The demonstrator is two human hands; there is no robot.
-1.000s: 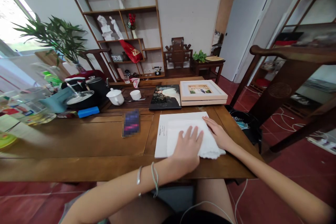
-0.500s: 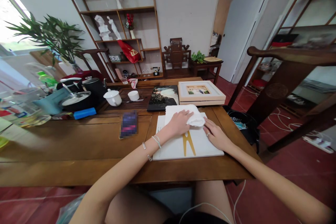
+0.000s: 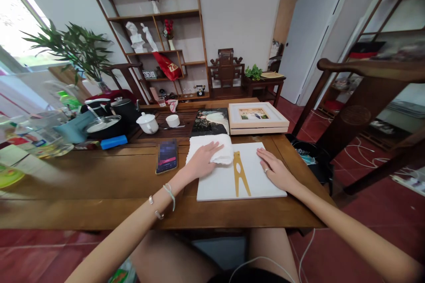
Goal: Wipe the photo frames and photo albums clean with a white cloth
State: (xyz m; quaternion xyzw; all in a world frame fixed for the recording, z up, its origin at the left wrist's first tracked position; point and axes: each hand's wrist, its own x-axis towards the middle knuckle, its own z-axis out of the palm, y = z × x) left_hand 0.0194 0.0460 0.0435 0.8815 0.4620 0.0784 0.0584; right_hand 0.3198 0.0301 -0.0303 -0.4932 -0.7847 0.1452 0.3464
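A flat white panel [image 3: 259, 179] with a gold, clothespin-shaped figure [image 3: 239, 172] on its face lies on the wooden table in front of me. My left hand [image 3: 204, 159] grips a folded white towel [image 3: 225, 152] at the panel's upper left corner, its fingers over the top and its thumb below. Part of the towel reaches past the panel's left edge. Flat on the panel's right side rests my right hand [image 3: 275, 170], a ring on one finger and the fingers stretched out.
Behind the panel lie a dark picture panel [image 3: 208, 121] and a pale framed picture [image 3: 234, 128]. A phone [image 3: 167, 157] is to the left, with a lidded white cup [image 3: 147, 122], a small white bowl [image 3: 172, 120] and a blue block [image 3: 113, 142] beyond. A wooden chair [image 3: 361, 101] stands at right.
My left hand has slid the towel leftward across the panel, uncovering the top of the gold figure. My right hand stays on the panel's right side. The view has shifted slightly.
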